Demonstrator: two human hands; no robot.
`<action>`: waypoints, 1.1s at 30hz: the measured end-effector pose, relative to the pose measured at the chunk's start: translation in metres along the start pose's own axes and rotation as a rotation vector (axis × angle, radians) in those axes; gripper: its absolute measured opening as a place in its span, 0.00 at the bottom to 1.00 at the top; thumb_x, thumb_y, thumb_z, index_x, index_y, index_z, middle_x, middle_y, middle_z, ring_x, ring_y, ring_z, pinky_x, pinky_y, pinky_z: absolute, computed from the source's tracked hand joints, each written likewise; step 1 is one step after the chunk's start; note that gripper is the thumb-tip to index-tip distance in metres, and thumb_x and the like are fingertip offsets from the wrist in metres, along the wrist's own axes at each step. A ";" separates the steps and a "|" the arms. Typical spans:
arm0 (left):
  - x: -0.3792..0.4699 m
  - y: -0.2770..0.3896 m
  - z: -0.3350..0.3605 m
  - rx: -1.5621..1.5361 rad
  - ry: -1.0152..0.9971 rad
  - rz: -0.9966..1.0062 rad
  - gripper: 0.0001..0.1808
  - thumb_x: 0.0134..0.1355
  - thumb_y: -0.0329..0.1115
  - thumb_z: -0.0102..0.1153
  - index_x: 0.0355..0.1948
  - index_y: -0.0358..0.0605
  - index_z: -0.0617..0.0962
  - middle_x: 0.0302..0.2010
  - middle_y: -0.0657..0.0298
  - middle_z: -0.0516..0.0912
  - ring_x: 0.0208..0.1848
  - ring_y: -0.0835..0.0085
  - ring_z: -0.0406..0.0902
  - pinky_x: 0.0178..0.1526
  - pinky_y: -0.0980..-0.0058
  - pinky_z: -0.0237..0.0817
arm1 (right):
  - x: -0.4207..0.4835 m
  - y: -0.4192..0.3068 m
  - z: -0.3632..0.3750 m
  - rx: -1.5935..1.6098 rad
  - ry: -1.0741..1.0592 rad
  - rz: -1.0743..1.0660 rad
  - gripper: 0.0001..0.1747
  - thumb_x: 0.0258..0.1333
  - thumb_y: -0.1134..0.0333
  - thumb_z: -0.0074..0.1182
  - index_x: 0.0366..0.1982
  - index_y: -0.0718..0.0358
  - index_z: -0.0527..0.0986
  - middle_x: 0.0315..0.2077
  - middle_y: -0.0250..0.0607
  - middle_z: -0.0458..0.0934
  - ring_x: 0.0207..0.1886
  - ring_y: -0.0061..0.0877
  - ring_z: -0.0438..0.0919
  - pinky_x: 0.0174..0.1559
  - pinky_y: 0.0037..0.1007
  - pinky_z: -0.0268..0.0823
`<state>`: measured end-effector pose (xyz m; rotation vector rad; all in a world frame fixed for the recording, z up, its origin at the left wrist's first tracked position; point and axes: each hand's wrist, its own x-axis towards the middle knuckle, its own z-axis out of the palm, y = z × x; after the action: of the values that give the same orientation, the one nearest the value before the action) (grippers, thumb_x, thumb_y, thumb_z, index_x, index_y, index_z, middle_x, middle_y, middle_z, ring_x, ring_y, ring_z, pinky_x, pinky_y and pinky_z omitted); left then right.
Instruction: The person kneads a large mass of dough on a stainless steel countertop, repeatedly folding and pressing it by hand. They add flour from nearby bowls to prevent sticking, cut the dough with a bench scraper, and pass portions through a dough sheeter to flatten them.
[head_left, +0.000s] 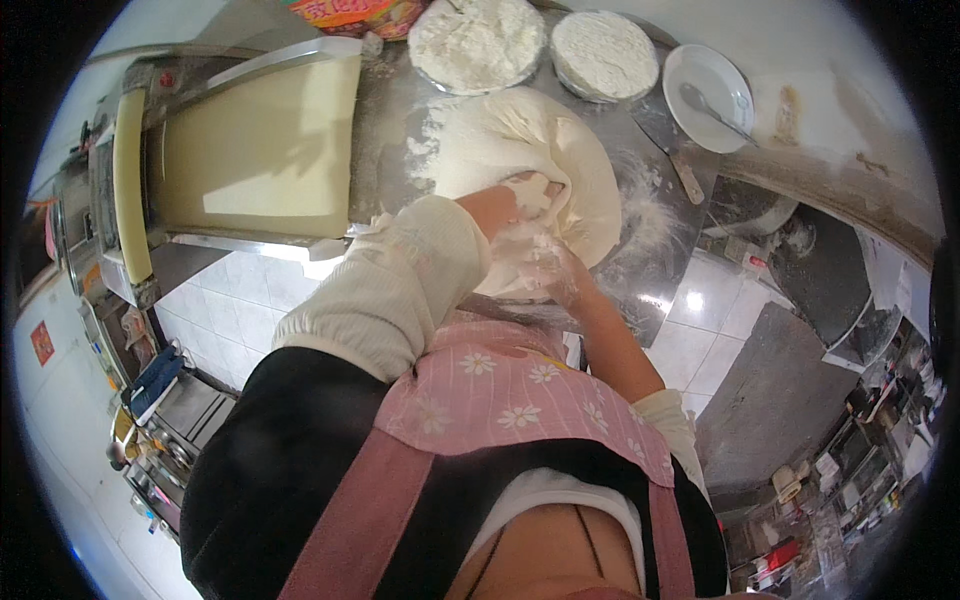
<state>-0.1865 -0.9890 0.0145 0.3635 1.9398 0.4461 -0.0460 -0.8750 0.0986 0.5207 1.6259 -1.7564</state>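
A large mound of pale dough (592, 180) lies on the floury metal worktop, with a fold running down its middle. My left hand (529, 196), coming from a cream sleeve cover, presses into that fold, its fingertips partly hidden by dough. Just below it, my right hand (544, 259), coated with flour, rests against the near side of the dough. How far its fingers close on the dough cannot be made out. Loose flour is scattered on both sides of the mound.
Behind the dough stand two bowls of flour (477, 41) (604, 56). A white bowl (709, 97) with a spoon (712, 109) is at the back right, near a wooden-handled knife (684, 176). At left is a machine with a cream belt (262, 150).
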 end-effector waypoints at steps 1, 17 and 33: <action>0.003 -0.003 0.003 -0.186 0.053 0.081 0.23 0.62 0.48 0.43 0.53 0.47 0.72 0.54 0.55 0.75 0.56 0.60 0.72 0.59 0.64 0.62 | -0.007 -0.006 -0.008 -0.034 0.071 0.017 0.22 0.59 0.66 0.53 0.54 0.64 0.68 0.43 0.44 0.78 0.38 0.24 0.79 0.40 0.25 0.72; -0.147 0.009 -0.019 0.106 0.366 0.395 0.18 0.48 0.35 0.58 0.42 0.46 0.80 0.43 0.51 0.80 0.50 0.57 0.76 0.52 0.63 0.66 | 0.002 -0.108 0.048 -0.746 0.253 -0.961 0.16 0.51 0.59 0.53 0.36 0.64 0.78 0.38 0.49 0.79 0.48 0.37 0.75 0.53 0.39 0.62; -0.093 -0.020 -0.011 -0.187 0.371 0.459 0.21 0.57 0.40 0.52 0.52 0.46 0.74 0.51 0.53 0.76 0.53 0.61 0.74 0.54 0.61 0.65 | 0.012 -0.093 0.090 -1.071 0.562 -0.890 0.20 0.54 0.60 0.50 0.46 0.64 0.74 0.47 0.51 0.74 0.49 0.47 0.74 0.50 0.43 0.66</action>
<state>-0.1608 -1.0493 0.0843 0.6437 2.1442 1.0478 -0.1059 -0.9667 0.1684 -0.3299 3.1698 -0.9168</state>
